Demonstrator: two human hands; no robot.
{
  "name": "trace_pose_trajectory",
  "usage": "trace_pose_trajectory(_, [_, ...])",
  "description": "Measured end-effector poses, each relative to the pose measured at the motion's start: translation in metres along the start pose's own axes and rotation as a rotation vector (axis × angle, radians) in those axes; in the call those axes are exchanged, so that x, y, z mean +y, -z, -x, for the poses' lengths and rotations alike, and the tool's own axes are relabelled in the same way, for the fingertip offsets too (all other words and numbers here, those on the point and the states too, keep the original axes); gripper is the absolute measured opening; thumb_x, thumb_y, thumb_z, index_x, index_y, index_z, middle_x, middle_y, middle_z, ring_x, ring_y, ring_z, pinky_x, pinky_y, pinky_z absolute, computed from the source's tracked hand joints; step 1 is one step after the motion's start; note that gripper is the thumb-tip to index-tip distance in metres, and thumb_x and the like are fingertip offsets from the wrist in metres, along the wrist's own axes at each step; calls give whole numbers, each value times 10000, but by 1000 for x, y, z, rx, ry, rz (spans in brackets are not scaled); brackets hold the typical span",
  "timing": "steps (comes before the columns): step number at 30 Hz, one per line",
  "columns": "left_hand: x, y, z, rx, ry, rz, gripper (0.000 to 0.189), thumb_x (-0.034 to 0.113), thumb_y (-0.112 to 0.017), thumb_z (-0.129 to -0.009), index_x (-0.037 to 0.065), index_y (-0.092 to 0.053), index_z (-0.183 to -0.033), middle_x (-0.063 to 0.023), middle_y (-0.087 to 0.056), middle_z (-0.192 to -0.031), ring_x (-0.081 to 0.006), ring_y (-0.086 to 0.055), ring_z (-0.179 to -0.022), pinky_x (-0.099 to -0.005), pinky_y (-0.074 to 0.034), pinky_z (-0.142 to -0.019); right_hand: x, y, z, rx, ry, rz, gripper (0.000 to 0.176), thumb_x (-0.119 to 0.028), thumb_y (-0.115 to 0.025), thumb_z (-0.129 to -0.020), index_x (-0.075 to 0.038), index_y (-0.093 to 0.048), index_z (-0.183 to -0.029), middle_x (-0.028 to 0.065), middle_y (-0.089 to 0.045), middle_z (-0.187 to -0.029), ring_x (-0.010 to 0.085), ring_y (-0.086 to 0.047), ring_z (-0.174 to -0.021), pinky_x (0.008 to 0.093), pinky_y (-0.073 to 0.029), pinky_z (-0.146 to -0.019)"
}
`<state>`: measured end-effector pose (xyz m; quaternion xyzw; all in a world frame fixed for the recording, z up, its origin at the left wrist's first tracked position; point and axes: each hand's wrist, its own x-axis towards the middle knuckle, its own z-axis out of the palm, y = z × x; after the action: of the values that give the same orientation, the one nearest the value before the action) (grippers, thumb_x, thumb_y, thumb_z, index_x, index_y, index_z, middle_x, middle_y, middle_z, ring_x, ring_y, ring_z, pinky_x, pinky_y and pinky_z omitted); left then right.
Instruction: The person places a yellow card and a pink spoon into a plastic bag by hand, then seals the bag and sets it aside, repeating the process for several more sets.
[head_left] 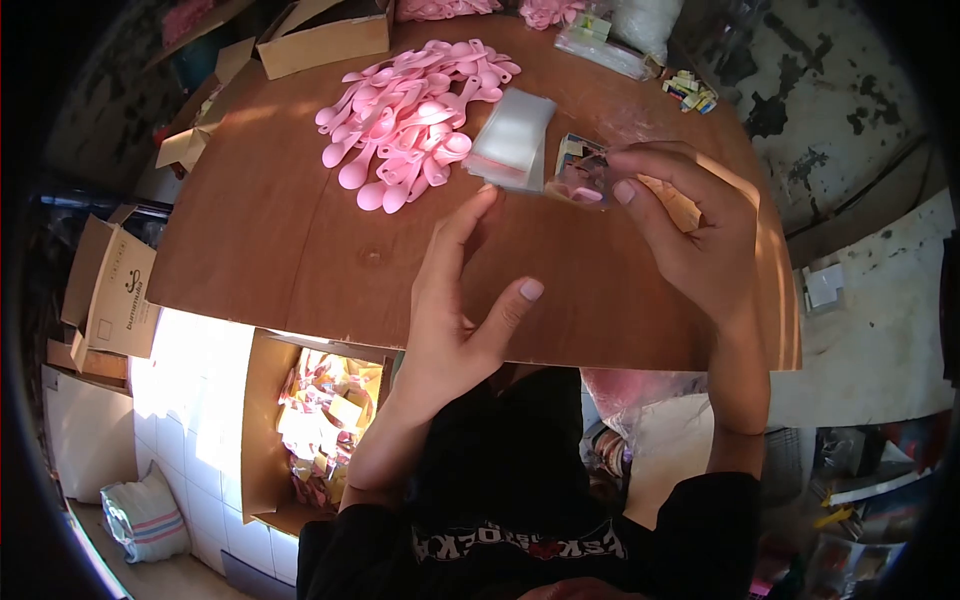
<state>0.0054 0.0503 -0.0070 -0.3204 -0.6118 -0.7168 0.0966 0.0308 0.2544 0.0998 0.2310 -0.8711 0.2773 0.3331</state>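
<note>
My right hand [695,215] is at the right of the table, thumb and index fingertip closed at the edge of a small clear plastic packet [580,172]. Inside the packet are a printed card and something pink; the exact grip is hard to make out. My left hand [460,290] is open above the table's front part, thumb and fingers apart, holding nothing. Its fingertips point at a stack of clear plastic bags [512,135]. Left of the bags lies a heap of pink plastic spoons [410,120].
The brown table [250,230] carries small printed cards [690,92] at the far right and an open cardboard box [325,45] at the back. Below its front edge, a carton [262,430] holds many filled packets. Another box [120,290] stands at the left.
</note>
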Motion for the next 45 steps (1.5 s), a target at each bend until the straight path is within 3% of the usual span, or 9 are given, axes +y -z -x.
trace_pose_trajectory(5, [15,-6,-11,-50,-41,-41,552,91,-700,-877,-39,-468,-1361,-200,-546,-1338,-296,-515,-1284,-390,-424,-1042,-23,3,13,-97,-105,-149,166,-29,-689,-834,7,-707,-995,122,-719,-921,194,-703,-820,278,-531,-730])
trace_pose_trajectory(11, [30,-15,-2,-39,208,196,195,1,-561,-953,-63,-667,-1104,-116,-730,-842,-110,-698,-736,-232,-541,-643,-41,-1,25,-183,-274,-344,181,-3,-704,-813,11,-710,-993,105,-705,-926,177,-688,-825,269,-531,-741])
trace_pose_trajectory(14, [38,-8,0,-106,188,-25,187,9,-572,-949,-49,-677,-1092,-118,-726,-847,-87,-672,-694,-236,-519,-602,-40,-4,22,-122,9,14,207,-10,-743,-764,-7,-716,-970,85,-673,-949,201,-662,-820,292,-534,-719])
trace_pose_trajectory(27, [51,11,11,-493,46,-530,182,-16,-654,-833,-15,-700,-1009,-158,-705,-826,-299,-701,-693,-333,-547,-638,-48,-12,36,-330,144,266,146,-7,-705,-638,-39,-605,-740,58,-576,-813,243,-602,-711,352,-482,-626])
trace_pose_trajectory(35, [45,14,16,-78,-3,-84,195,-10,-625,-907,-25,-681,-1094,-145,-731,-873,-141,-695,-699,-255,-541,-626,-22,11,20,70,-257,-695,73,-62,-628,-715,-41,-563,-740,61,-539,-782,171,-568,-689,295,-466,-647])
trace_pose_trajectory(39, [45,13,15,129,37,96,207,19,-612,-940,-68,-652,-1124,-138,-728,-882,-122,-680,-724,-225,-543,-671,91,67,-8,-249,71,-1282,80,-125,-536,-843,-60,-549,-797,73,-532,-864,215,-597,-850,382,-483,-814])
trace_pose_trajectory(41, [50,10,11,147,43,56,203,19,-614,-938,-68,-652,-1117,-135,-728,-879,-118,-679,-724,-223,-543,-672,187,74,7,-169,-394,-1458,126,-147,-569,-806,-38,-596,-864,87,-580,-910,244,-626,-884,392,-495,-832])
trace_pose_trajectory(43, [51,8,10,185,87,14,170,13,-624,-930,-65,-661,-1076,-125,-726,-874,-108,-676,-718,-221,-544,-670,212,67,38,-222,-861,241,311,-163,-608,-762,-10,-651,-1029,114,-635,-999,269,-640,-929,371,-504,-856])
trace_pose_trajectory(45, [50,12,8,178,82,-2,155,7,-628,-927,-59,-664,-1061,-113,-724,-859,-104,-674,-719,-219,-545,-670,232,46,57,-44,-853,425,384,-147,-619,-744,-17,-650,-1104,126,-653,-1037,261,-643,-956,346,-502,-869])
